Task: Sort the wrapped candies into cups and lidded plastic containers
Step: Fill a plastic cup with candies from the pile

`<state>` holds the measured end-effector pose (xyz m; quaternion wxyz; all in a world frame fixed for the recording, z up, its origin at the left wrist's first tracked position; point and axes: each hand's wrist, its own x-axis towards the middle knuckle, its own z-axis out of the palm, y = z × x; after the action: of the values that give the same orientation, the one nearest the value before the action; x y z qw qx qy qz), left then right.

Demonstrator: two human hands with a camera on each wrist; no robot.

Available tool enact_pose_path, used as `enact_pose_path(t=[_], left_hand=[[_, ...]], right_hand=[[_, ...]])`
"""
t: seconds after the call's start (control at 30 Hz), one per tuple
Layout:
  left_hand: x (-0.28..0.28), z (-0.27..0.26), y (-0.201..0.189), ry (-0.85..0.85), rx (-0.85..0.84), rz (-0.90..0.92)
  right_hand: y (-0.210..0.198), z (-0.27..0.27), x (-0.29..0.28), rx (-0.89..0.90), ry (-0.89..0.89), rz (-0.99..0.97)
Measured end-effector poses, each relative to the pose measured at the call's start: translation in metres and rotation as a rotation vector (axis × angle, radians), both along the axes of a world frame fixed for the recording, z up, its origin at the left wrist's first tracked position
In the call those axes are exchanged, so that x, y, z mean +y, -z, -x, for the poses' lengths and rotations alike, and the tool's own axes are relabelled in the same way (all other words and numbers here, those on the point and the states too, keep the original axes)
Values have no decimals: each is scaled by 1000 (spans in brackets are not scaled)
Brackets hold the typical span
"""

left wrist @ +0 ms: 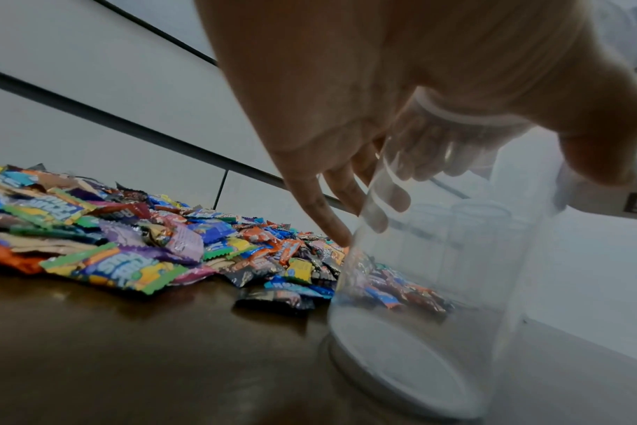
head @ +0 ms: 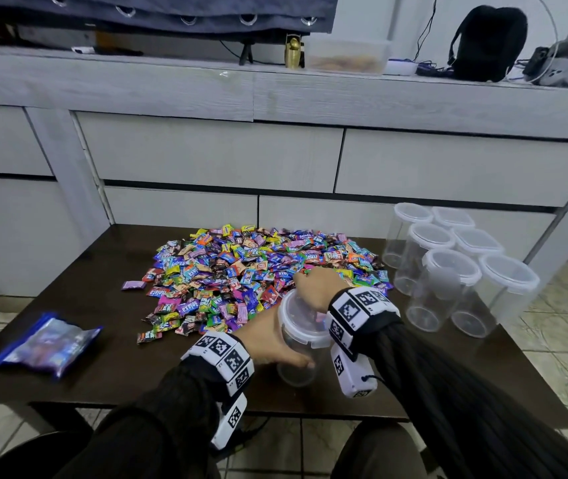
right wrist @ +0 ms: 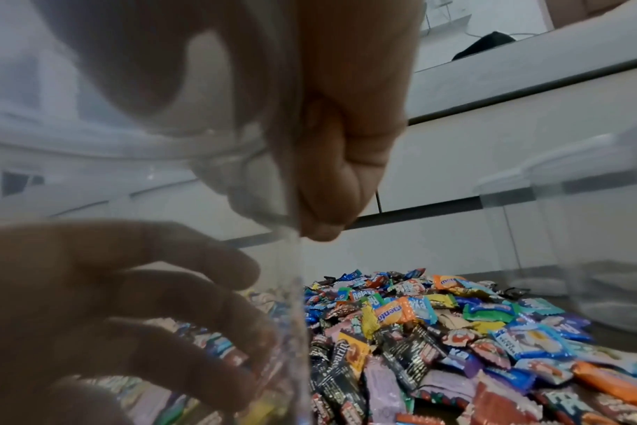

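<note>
A clear plastic container (head: 297, 354) stands at the table's front centre, beside the near edge of the wrapped-candy pile (head: 251, 267). My left hand (head: 275, 344) grips its body, fingers (left wrist: 331, 218) curled round the far side and thumb on the near side. My right hand (head: 317, 285) sits on top, fingers (right wrist: 339, 172) curled over the rim of its white-edged lid (head: 296, 312). In the left wrist view the container (left wrist: 437, 258) looks empty, with candies (left wrist: 128, 244) showing through it. In the right wrist view the candies (right wrist: 455, 330) lie just beyond it.
Several more clear lidded containers (head: 448, 267) cluster at the table's right edge. A blue plastic bag (head: 47, 344) lies front left, and one purple candy (head: 133, 284) sits apart from the pile. Grey cabinet drawers (head: 206, 153) rise behind the dark table (head: 109, 382).
</note>
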<state>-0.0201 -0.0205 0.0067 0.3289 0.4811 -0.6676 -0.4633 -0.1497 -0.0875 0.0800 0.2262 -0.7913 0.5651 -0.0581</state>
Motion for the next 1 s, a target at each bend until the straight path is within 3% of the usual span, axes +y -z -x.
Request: enact_pose_path(t=[0.23,0.37,0.5,0.6,0.7,0.83,1.0], left_hand=[[3,5,1,-49,-47,63],[10,14,-4,-206,-227,193],[10,22,0,-440,-453,217],[11,19,0,-406,-546,197],[9,7,-3,-357,-489,155],[0,3,-3,-181,-188,85],[-4,8,8,-176,-10,127]], right_hand=[[0,5,5,5,30,131],[0,19,-1,-45,96,164],[6,28,-6,42,113,121],[12,32,-7,-78,60,160],[8,40,-10,-185,-76,160],[5,39,-8,-233,-222,96],[8,32,-4,-330,-187,27]])
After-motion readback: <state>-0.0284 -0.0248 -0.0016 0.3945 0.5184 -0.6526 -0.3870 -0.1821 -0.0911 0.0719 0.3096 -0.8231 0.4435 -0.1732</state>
